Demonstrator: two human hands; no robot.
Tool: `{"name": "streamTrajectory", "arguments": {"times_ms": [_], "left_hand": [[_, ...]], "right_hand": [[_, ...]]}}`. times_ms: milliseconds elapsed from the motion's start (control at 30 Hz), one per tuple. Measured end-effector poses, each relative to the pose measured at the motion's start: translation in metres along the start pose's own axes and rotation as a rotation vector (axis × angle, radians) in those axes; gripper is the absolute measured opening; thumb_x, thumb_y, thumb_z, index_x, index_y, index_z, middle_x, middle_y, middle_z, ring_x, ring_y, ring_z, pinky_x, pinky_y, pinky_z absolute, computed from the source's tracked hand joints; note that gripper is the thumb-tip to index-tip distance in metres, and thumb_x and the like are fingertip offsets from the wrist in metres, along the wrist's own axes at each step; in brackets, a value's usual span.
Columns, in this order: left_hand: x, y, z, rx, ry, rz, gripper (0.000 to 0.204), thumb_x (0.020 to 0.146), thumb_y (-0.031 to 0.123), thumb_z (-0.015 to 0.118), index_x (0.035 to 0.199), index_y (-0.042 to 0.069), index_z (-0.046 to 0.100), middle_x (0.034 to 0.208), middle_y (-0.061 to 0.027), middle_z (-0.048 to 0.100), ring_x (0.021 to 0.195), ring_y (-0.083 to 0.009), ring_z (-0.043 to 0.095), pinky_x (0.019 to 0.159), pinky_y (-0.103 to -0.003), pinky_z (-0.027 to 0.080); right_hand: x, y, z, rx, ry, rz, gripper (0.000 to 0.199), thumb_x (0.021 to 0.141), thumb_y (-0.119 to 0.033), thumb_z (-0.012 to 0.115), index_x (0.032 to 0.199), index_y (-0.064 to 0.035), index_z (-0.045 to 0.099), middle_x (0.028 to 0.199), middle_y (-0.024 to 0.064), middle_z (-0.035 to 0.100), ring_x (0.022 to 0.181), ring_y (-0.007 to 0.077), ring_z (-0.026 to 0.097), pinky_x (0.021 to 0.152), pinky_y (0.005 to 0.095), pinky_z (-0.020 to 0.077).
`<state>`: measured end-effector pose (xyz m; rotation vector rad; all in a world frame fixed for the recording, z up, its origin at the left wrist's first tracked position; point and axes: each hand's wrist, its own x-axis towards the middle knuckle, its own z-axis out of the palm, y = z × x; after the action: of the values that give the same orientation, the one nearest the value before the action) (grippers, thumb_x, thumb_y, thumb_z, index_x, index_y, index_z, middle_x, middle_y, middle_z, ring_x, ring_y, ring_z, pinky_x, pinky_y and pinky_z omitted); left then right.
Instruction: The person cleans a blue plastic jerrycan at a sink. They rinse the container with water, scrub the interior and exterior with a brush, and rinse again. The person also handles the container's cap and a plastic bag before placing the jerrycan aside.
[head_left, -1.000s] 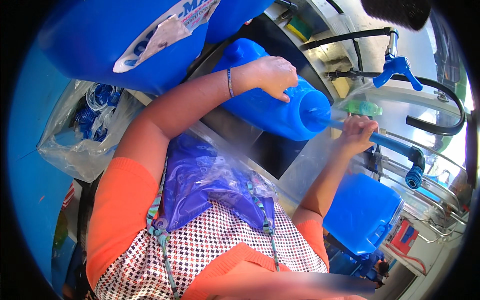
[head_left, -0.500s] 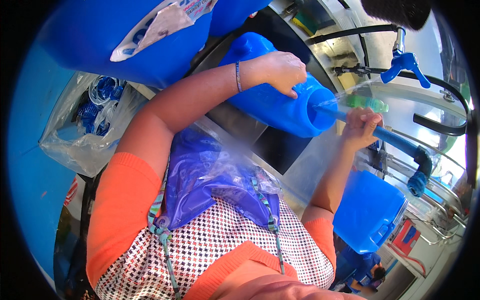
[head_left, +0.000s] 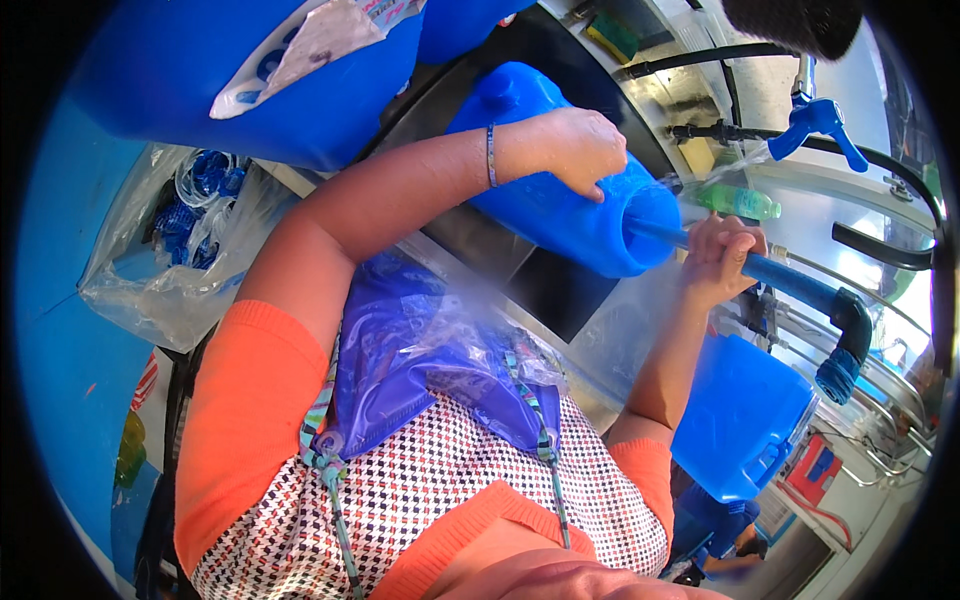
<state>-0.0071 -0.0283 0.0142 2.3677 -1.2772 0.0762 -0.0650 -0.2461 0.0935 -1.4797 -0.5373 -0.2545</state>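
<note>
A blue plastic jug [head_left: 560,205] lies on its side over a steel sink [head_left: 610,330], its mouth facing right. My left hand [head_left: 580,150] grips the jug from above near the mouth. My right hand [head_left: 720,260] is closed around a blue pipe [head_left: 790,280] whose end goes into the jug's mouth. The pipe bends down at an elbow to the right. A bracelet circles my left wrist.
Big blue containers [head_left: 230,80] fill the upper left. A clear bag of blue caps [head_left: 190,240] lies at the left. Another blue jug [head_left: 745,415] stands at the lower right. A green bottle [head_left: 735,200] and a blue tap handle [head_left: 820,120] sit behind the sink.
The jug has tilted further onto its side and moved left. My right hand has slid the blue pipe into its mouth.
</note>
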Motion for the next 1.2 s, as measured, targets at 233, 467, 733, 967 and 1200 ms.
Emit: {"name": "streamTrajectory", "arguments": {"times_ms": [233,467,733,967,1200], "left_hand": [[0.014,0.026,-0.002,-0.014,-0.082,0.196,0.038,0.069,0.039,0.078,0.075,0.002,0.072,0.077,-0.0155,0.070,0.078,-0.0340,0.069,0.072,-0.043,0.055],[0.008,0.013,-0.003,-0.014,-0.146,0.103,0.039,0.070,0.042,0.077,0.079,0.004,0.072,0.084,-0.0133,0.071,0.084,-0.0328,0.068,0.075,-0.043,0.055],[-0.008,-0.012,-0.007,-0.034,-0.056,-0.034,0.042,0.073,0.045,0.075,0.081,0.004,0.070,0.084,-0.0142,0.069,0.087,-0.0335,0.067,0.076,-0.044,0.055],[-0.018,-0.024,-0.004,-0.017,0.052,-0.118,0.043,0.077,0.047,0.073,0.081,0.004,0.068,0.083,-0.0147,0.069,0.086,-0.0346,0.066,0.076,-0.045,0.054],[-0.015,-0.020,-0.004,0.003,0.014,-0.116,0.043,0.076,0.046,0.074,0.081,0.004,0.067,0.084,-0.0149,0.068,0.087,-0.0340,0.066,0.078,-0.045,0.053]], "right_hand": [[-0.001,-0.006,-0.017,0.010,-0.057,0.315,0.041,0.098,-0.036,0.057,0.073,-0.0062,0.045,0.053,0.0006,0.035,0.043,0.0103,0.030,0.044,0.0287,0.0277],[-0.017,0.009,-0.028,0.074,0.227,0.010,0.042,0.098,-0.038,0.058,0.073,-0.0065,0.046,0.052,-0.0010,0.033,0.043,0.0096,0.030,0.042,0.0279,0.0263],[-0.056,0.034,0.035,0.053,0.057,-0.121,0.038,0.101,-0.026,0.054,0.073,-0.0032,0.043,0.051,0.0031,0.034,0.041,0.0130,0.034,0.040,0.0301,0.0310],[-0.024,0.013,0.005,-0.035,0.055,-0.115,0.036,0.101,-0.024,0.052,0.074,-0.0026,0.043,0.052,0.0042,0.037,0.041,0.0139,0.037,0.040,0.0297,0.0315],[-0.023,0.054,0.017,0.098,0.111,-0.007,0.035,0.101,-0.024,0.052,0.074,-0.0038,0.043,0.054,0.0021,0.035,0.043,0.0126,0.032,0.042,0.0325,0.0310]]}}
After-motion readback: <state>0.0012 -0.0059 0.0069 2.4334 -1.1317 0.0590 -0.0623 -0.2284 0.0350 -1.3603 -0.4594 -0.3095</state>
